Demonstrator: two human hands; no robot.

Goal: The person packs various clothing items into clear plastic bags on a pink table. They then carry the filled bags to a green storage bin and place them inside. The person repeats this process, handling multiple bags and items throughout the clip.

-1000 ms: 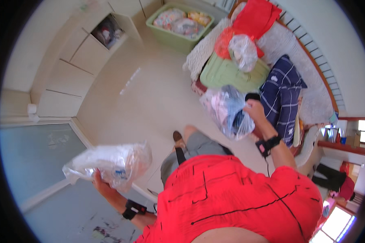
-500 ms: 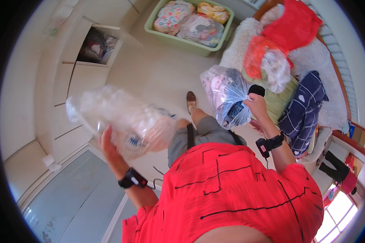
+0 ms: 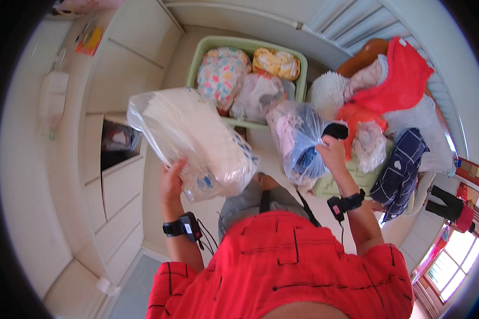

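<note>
With my left hand (image 3: 173, 183) I grip the near side of a large clear plastic package (image 3: 197, 138); cream, folded, soft-looking contents show through it, but their kind I cannot make out. My right hand (image 3: 332, 154) is closed round the gathered neck of a clear plastic bag of clothes (image 3: 295, 135), with pink and blue fabric inside. Something black (image 3: 336, 130) sticks out by that hand. Both are held up in front of a light green storage tub (image 3: 206, 45), which contains several bagged bundles, among them a spotted one (image 3: 223, 72) and a yellow one (image 3: 275, 64).
An open drawer (image 3: 120, 143) with bagged items stands out of the white cabinet (image 3: 125, 196) on the left. On the right, a red cloth (image 3: 402, 74), a light green lid (image 3: 332, 183) and a navy checked cushion (image 3: 402, 170) lie piled. Another person (image 3: 452, 210) is farther right.
Facing the tub more squarely, I see it lower and fuller in view. The cream package has come up and rightward, toward the tub; the clothes bag stays in my right hand.
</note>
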